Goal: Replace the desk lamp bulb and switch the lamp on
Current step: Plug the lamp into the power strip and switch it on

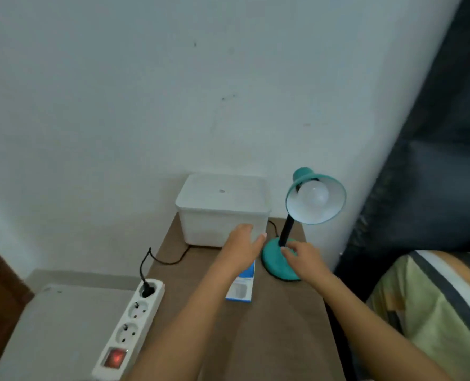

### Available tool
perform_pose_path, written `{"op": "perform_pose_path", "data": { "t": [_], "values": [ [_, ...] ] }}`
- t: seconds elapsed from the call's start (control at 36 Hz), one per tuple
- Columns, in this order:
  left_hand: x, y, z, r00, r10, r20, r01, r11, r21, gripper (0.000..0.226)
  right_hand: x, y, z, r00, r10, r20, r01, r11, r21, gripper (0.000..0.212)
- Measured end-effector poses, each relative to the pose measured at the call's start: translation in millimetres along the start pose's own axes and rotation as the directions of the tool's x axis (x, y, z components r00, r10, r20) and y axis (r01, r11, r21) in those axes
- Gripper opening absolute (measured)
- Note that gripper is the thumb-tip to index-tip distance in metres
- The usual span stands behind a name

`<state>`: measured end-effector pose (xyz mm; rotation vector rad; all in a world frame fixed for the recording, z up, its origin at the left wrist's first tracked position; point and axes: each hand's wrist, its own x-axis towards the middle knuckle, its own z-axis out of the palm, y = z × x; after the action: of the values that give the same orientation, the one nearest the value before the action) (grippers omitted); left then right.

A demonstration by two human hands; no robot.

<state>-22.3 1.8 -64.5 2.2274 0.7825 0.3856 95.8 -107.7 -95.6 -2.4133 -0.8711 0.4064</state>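
Both arms reach forward, left hand (243, 250) flat and spread, right hand (301, 253) loosely curled

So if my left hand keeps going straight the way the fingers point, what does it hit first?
Probably the white plastic box. Your left hand points toward its front wall and looks almost against it, though depth is hard to judge from this view.

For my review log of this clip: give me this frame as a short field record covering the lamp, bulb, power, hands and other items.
lamp: teal desk lamp, upright on brown table, shade tilted toward camera
bulb: white bulb seated in shade, unlit
power: black plug in white power strip, red switch glowing
left hand: left hand open, above blue-and-white box
right hand: right hand at lamp base, fingers curled; contact unclear
other: white lidded container against wall
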Motion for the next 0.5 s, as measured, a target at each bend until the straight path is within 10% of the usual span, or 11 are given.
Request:
{"op": "perform_pose_path", "data": {
  "t": [0.25,0.5],
  "values": [
    [28,-15,130,0.992,-0.113,0.047,0.113,0.994,-0.008,0.045,34,79,20,0.995,0.096,-0.008,-0.093,0.982,0.167,0.033],
    [29,-59,180,0.980,-0.160,-0.115,0.176,0.974,0.143,0.085,44,97,59,0.987,0.132,-0.092,-0.098,0.948,0.301,0.071]
  ]
}}
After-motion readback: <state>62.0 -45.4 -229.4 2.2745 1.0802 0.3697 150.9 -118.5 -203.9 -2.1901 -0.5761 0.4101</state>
